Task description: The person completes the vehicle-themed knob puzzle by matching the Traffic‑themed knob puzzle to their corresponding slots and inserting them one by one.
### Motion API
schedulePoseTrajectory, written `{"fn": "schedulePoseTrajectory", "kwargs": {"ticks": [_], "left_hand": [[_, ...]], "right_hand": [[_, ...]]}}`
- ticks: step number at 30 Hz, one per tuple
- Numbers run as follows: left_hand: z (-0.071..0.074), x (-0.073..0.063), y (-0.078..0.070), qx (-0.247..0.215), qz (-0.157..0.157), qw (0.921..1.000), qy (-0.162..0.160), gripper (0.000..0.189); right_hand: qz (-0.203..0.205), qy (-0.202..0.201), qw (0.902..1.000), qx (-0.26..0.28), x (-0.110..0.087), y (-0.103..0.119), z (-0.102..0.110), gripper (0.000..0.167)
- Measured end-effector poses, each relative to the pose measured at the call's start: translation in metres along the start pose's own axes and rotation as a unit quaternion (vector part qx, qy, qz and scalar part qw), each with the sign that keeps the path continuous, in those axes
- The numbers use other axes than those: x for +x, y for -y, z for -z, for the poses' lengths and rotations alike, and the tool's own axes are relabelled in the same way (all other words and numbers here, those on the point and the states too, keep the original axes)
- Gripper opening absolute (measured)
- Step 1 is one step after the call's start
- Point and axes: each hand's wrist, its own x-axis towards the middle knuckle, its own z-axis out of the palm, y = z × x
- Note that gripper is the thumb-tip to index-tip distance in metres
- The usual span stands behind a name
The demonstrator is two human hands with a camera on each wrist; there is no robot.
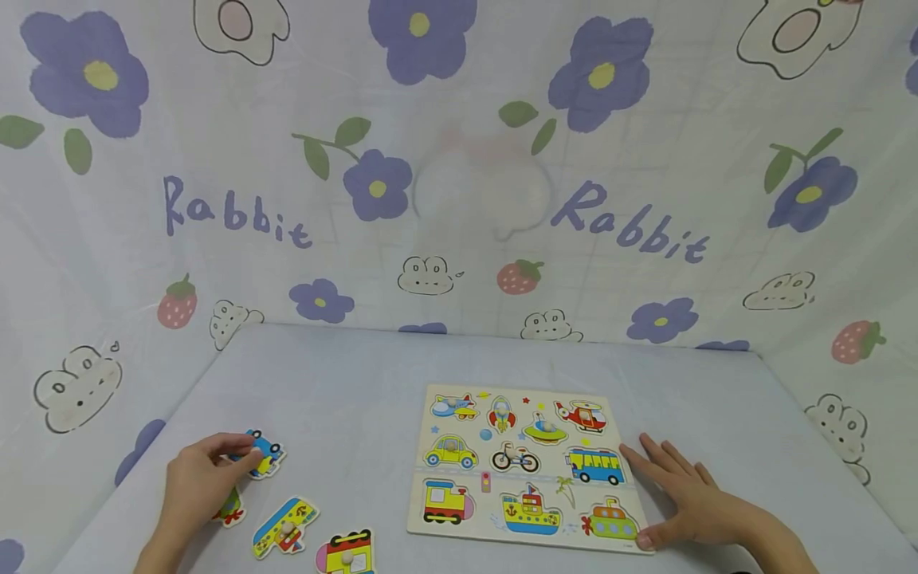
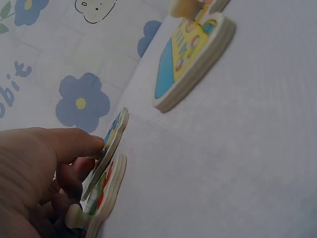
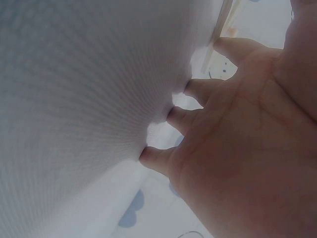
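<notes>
Head view: blue, yellow puzzle piece (image 1: 269, 458), pale-edged, in left fingers (image 1: 242, 465)

Over there, a cloth (image 1: 459, 104) hangs behind the table (image 1: 344, 383). On that lies a puzzle board (image 1: 485, 514), the right hand (image 1: 692, 498) at its near right corner; left of the board, a ship piece (image 1: 271, 530) sits between the left hand (image 1: 201, 478) and train piece (image 1: 361, 550).

Clearance follows the far edge of the tabletop (image 1: 344, 383); nearer, loose pieces (image 1: 285, 528) (toward the left edge) and the puzzle board (image 1: 488, 510) obstruct.
</notes>
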Motion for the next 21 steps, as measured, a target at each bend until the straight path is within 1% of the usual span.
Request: {"fn": "schedulePoseTrajectory", "kwargs": {"ticks": [5, 11, 15, 18, 21], "left_hand": [[-0.003, 0.002, 0.0, 0.013, 0.0, 0.9999, 0.002, 0.032], [-0.005, 0.001, -0.005, 0.002, 0.011, 0.9997, -0.021, 0.034], [-0.006, 0.0, -0.008, 0.006, 0.016, 0.9994, -0.03, 0.031], [-0.007, -0.001, -0.012, 0.011, 0.01, 0.9994, -0.032, 0.028], [-0.007, -0.002, -0.017, 0.017, -0.015, 0.9989, -0.042, 0.026]], "right_hand": [[-0.003, 0.001, 1.0, 0.004, 0.0, 0.001, 0.0, 0.115], [0.004, -0.003, 1.0, 0.006, -0.001, 0.0, 0.0, 0.114], [0.003, -0.002, 1.0, 0.004, -0.001, 0.0, 0.0, 0.113], [0.003, 0.0, 1.0, 0.003, -0.001, 0.0, 0.0, 0.114], [0.001, 0.003, 1.0, 0.0, 0.0, 0.001, 0.0, 0.114]]}}
